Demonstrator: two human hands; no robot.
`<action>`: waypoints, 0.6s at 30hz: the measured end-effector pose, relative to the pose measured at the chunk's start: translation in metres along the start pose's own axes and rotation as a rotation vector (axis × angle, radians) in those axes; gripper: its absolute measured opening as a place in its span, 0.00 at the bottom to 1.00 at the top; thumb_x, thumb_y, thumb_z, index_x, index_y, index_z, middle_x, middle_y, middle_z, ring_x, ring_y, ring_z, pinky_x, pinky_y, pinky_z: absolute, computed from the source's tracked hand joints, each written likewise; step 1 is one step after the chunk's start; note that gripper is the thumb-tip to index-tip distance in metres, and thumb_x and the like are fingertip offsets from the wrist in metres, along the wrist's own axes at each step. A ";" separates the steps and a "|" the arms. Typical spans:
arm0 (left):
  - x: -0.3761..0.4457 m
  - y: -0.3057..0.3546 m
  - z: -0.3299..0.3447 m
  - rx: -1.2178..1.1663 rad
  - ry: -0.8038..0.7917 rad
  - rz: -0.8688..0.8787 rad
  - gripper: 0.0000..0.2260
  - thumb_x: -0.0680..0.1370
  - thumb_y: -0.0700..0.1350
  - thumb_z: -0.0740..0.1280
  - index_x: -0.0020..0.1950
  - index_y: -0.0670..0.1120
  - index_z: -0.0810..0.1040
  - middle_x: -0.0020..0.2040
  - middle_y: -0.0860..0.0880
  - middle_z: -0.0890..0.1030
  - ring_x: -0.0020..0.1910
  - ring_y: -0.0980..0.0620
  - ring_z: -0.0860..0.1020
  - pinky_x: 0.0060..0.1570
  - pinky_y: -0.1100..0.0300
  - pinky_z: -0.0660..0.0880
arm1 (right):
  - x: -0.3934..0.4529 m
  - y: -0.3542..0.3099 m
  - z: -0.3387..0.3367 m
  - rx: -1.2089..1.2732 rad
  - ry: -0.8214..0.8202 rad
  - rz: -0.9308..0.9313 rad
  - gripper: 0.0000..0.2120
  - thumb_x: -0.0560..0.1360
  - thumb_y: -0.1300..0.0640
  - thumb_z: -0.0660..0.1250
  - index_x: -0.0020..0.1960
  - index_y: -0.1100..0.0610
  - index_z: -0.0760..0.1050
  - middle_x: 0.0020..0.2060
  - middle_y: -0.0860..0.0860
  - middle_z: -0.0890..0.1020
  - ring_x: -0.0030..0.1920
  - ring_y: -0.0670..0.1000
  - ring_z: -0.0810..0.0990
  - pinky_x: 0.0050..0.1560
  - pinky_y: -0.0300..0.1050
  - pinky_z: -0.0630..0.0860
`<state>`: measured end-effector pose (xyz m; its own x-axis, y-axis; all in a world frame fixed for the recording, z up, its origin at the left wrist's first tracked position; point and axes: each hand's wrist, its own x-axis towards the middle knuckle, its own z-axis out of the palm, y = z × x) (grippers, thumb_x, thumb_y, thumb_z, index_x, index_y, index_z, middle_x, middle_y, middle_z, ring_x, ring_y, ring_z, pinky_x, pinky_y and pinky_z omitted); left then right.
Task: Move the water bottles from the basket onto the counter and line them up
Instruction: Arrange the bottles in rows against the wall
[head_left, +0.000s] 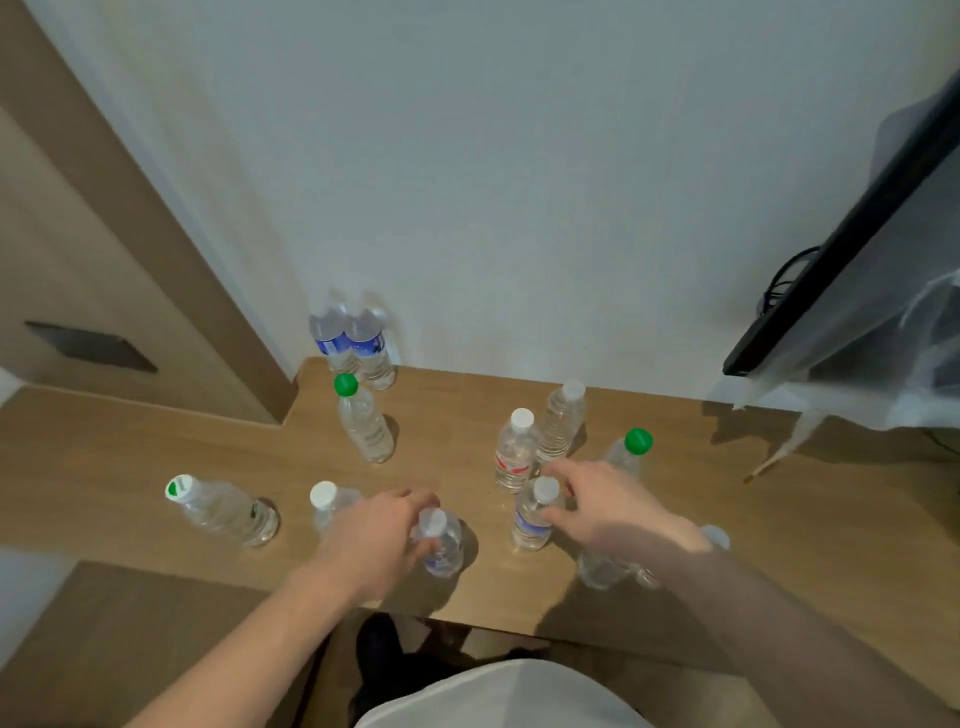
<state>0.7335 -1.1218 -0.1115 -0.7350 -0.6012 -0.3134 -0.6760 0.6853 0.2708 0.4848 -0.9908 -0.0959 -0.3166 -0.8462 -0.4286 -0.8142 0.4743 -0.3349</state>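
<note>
Hands are both low over the wooden counter (156, 447), each at a small bottle. The left hand (376, 540) is wrapped around a white-capped bottle (441, 543) near the front edge, fingers closed on its side. The right hand (602, 506) touches another white-capped bottle with a blue label (532, 514); its fingers are curved against it, but I cannot tell if they really hold it. The risk, I think, is in the crowd around the right hand: a bottle with a red label (514, 457) and a green-capped bottle (631, 452) stand just beside it, and another bottle (608, 566) stands partly hidden under the forearm. A sideways sweep of the wrist or arm could knock one over. The left bottle stands near the counter's front edge, so a careless pull could send it to the floor. Further out, the bottles are scattered, not in a line: one green-capped (363, 423), one at the far left (223, 506), two by the wall (353, 345). No basket is visible.
</note>
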 end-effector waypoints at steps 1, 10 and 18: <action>-0.002 0.002 0.005 0.001 0.026 -0.011 0.15 0.80 0.60 0.68 0.64 0.60 0.73 0.59 0.57 0.80 0.52 0.55 0.80 0.49 0.55 0.79 | 0.005 -0.001 0.003 -0.022 0.003 0.006 0.14 0.80 0.44 0.67 0.65 0.43 0.75 0.49 0.44 0.82 0.52 0.52 0.82 0.53 0.52 0.80; 0.014 0.016 0.000 0.145 0.100 -0.013 0.14 0.82 0.61 0.64 0.63 0.55 0.73 0.55 0.53 0.81 0.48 0.49 0.81 0.46 0.51 0.80 | 0.025 -0.012 0.019 -0.162 0.074 -0.066 0.16 0.85 0.43 0.63 0.67 0.51 0.68 0.50 0.53 0.83 0.49 0.58 0.84 0.47 0.54 0.80; 0.047 -0.003 -0.073 0.137 0.281 0.087 0.14 0.82 0.64 0.60 0.59 0.56 0.73 0.47 0.57 0.81 0.44 0.52 0.79 0.38 0.55 0.75 | 0.011 -0.027 -0.018 -0.020 0.107 -0.092 0.07 0.83 0.45 0.67 0.54 0.44 0.69 0.43 0.44 0.81 0.40 0.45 0.79 0.35 0.41 0.72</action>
<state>0.6973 -1.1814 -0.0606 -0.7880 -0.6151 -0.0259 -0.6111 0.7764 0.1543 0.4950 -1.0171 -0.0765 -0.2894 -0.9074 -0.3048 -0.8515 0.3895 -0.3510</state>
